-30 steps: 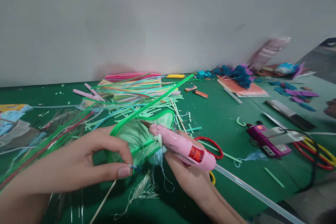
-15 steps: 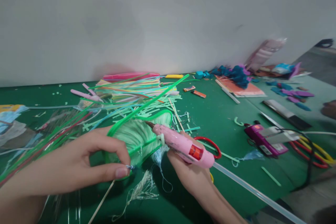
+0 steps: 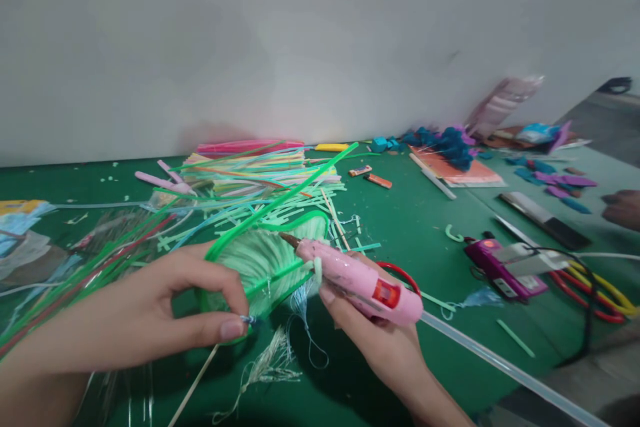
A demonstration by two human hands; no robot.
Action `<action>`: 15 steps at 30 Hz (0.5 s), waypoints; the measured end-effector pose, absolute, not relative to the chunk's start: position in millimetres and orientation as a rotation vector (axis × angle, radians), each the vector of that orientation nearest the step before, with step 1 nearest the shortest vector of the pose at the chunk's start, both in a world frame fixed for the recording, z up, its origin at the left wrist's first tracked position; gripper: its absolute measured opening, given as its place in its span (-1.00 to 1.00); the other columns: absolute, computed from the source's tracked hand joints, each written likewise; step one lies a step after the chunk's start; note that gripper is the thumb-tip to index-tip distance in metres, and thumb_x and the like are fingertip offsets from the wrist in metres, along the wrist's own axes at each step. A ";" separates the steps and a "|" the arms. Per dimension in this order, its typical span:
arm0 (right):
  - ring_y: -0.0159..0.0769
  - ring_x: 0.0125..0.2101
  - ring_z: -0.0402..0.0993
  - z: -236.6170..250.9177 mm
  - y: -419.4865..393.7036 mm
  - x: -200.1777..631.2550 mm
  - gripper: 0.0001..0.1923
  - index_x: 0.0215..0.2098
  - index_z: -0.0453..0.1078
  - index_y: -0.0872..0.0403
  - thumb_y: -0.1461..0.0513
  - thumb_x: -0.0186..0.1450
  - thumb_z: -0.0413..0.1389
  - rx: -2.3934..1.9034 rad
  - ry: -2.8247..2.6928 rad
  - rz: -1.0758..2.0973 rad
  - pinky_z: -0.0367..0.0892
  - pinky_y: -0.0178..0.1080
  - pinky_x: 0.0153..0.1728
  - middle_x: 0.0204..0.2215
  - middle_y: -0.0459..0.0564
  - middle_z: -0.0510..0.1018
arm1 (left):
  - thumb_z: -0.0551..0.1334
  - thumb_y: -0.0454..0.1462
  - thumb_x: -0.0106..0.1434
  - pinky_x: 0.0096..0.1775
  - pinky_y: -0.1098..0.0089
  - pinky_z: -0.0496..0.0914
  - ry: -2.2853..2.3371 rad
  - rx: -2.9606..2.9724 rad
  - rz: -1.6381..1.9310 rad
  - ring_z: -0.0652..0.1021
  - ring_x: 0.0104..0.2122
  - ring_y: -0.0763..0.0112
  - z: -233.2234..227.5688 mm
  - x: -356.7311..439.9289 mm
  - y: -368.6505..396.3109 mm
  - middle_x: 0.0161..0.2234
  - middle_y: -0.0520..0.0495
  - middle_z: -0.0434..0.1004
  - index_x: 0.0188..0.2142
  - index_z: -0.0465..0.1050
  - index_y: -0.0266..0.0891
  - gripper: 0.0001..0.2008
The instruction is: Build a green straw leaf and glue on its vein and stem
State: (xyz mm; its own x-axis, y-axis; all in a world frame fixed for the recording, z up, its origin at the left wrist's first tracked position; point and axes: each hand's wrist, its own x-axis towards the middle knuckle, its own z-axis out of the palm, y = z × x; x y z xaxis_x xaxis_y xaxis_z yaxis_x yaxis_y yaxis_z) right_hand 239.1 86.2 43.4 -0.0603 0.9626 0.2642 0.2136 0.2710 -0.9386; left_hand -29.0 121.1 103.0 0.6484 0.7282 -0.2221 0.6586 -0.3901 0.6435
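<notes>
My right hand (image 3: 373, 330) is wrapped round a pink hot glue gun (image 3: 350, 273), with a long clear glue stick (image 3: 495, 353) running out of its back. The brown nozzle points up-left, over a green leaf-shaped fan (image 3: 265, 253) with a bright green rim and pleated pale fabric. Thumb and forefinger of my left hand (image 3: 195, 307) pinch a small blue knotted cord (image 3: 248, 319) at the fan's lower edge. A thin wooden stick (image 3: 194, 383) extends below the fan. A light blue tassel (image 3: 300, 300) and a pale tassel (image 3: 273, 357) lie near it.
Many coloured strips (image 3: 250, 177) are piled behind the fan. Red-handled scissors (image 3: 400, 273) lie partly under my right hand. To the right are a purple power box (image 3: 500, 270), a knife blade (image 3: 545, 220), and another person's hand (image 3: 623, 208).
The glue gun and my right hand have shifted slightly right and down. My left hand and the fan look unmoved. The other person's hand has come further into view at right.
</notes>
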 end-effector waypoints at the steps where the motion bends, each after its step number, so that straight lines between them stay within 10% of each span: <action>1: -0.44 -0.61 0.26 44.4 86.5 238.8 -0.89 -0.41 0.35 0.03 0.24 0.27 0.17 -1.140 -1.517 0.903 0.19 -0.33 -0.60 -0.58 -0.22 0.33 | 0.25 -0.15 0.31 -0.12 0.47 0.29 1.074 2.144 0.125 0.46 -0.42 0.54 103.3 -28.5 121.2 -0.41 0.27 0.61 -0.32 0.55 -0.02 -0.89; 15: -0.45 -0.62 0.03 48.3 93.8 226.8 -0.73 -0.56 0.07 -0.03 0.29 0.08 0.13 -1.222 -1.516 0.845 0.00 -0.30 -0.60 -0.64 -0.27 0.15 | 0.27 -0.13 0.30 -0.31 0.55 0.25 1.057 2.190 0.223 0.46 -0.37 0.52 102.4 -26.4 122.6 -0.42 0.28 0.62 -0.34 0.56 0.01 -0.89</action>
